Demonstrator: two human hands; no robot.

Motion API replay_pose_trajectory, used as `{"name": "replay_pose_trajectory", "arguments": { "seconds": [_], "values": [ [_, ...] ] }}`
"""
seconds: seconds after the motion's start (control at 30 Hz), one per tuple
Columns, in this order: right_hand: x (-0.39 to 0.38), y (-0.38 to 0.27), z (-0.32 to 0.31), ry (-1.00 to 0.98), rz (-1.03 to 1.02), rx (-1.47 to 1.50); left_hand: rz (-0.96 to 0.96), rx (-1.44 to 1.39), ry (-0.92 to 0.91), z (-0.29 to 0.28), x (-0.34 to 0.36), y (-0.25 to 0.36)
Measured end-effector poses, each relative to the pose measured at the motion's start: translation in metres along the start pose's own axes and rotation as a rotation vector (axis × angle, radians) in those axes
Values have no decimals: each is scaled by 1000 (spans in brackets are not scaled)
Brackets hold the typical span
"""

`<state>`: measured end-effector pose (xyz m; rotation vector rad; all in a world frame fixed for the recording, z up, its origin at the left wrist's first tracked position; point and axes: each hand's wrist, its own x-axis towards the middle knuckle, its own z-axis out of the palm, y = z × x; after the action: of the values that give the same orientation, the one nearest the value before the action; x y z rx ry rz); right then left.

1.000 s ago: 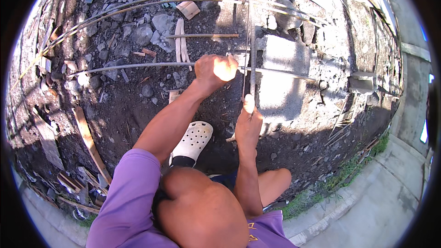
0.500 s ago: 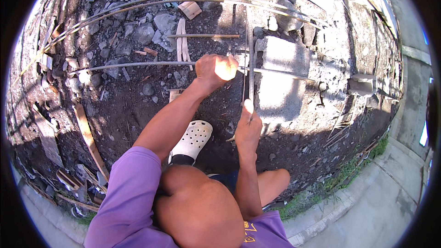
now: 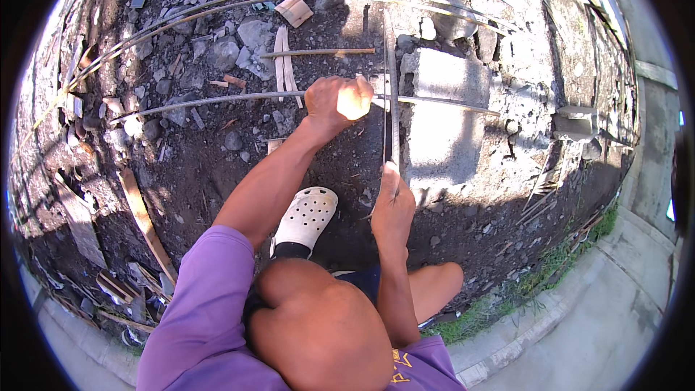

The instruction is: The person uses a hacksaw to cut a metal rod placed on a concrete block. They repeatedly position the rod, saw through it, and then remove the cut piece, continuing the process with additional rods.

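Gripping a long horizontal steel rod (image 3: 217,99) at frame centre, the left hand (image 3: 337,101) had its fingers closed around it where a second, vertical rod (image 3: 392,80) crossed. The right hand (image 3: 393,206), lower centre, held that vertical rod's near end, fingers wrapped shut. Both rods lay over dark rubble ground (image 3: 203,166), beside a grey concrete block (image 3: 445,123) at centre right. A white clog (image 3: 304,219) was planted below. Judgement: keep the crossing pinned firmly and square, and the footing steady on loose stones.

We have one head-worn fisheye view, looking steeply down and close over rubble ground (image 3: 217,166) and knees.
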<state>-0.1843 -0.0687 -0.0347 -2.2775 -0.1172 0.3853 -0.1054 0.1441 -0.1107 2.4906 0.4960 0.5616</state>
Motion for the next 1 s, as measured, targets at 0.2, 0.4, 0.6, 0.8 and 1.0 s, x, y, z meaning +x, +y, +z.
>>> {"name": "replay_pose_trajectory", "arguments": {
  "seconds": [0.2, 0.4, 0.6, 0.8, 1.0],
  "values": [
    [-106, -21, -59, -170, 449, -64, -82, -50, -27, 12, -16, -3],
    [67, -34, 12, -66, 45, 52, -215, -18, -157, 2, -6, 7],
    [-61, -4, -32, -63, 218, 39, -43, 11, 44, 9, -8, 0],
    [-3, -50, -21, -93, 298, -73, -57, -40, 100, 15, -14, 4],
    [12, -10, 5, 8, 45, 23, -37, -48, 95, 7, -6, 2]
  ]
}}
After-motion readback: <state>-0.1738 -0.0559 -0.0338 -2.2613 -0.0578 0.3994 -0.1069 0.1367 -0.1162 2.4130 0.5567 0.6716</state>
